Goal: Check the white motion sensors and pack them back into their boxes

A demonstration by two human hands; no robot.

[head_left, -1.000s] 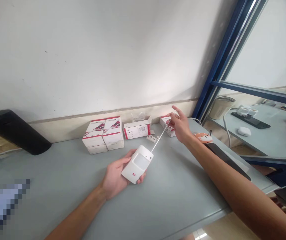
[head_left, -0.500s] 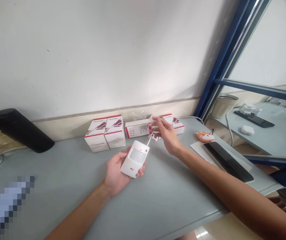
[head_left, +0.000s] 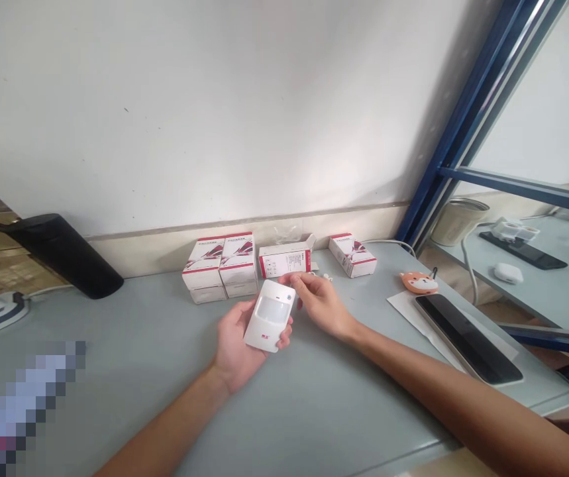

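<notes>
A white motion sensor (head_left: 270, 317) with a curved lens window and a small red mark lies tilted in my left hand (head_left: 242, 338). The thumb and fingers close around its left and right edges, with its front facing up. My right hand (head_left: 324, 301) is pinched at the sensor's top right corner, where the antenna stood out earlier. No length of the antenna shows now; the fingertips and the sensor's edge hide what is between them. Beyond the hands, a white and red box (head_left: 284, 262) lies with its end flap open, and small white parts (head_left: 324, 277) lie near it.
Stacked white and red boxes (head_left: 222, 265) stand by the wall, another box (head_left: 352, 255) to the right. A black cylindrical object (head_left: 68, 255) leans at left. On the right are a phone (head_left: 467, 338) on white paper (head_left: 411, 315), an orange animal-faced case (head_left: 419, 283) and a blue-framed mirror (head_left: 522, 218).
My right hand has come down and in to the sensor's top corner, and the thin antenna between them is no longer visible. My left hand still holds the sensor. The view has shifted slightly.
</notes>
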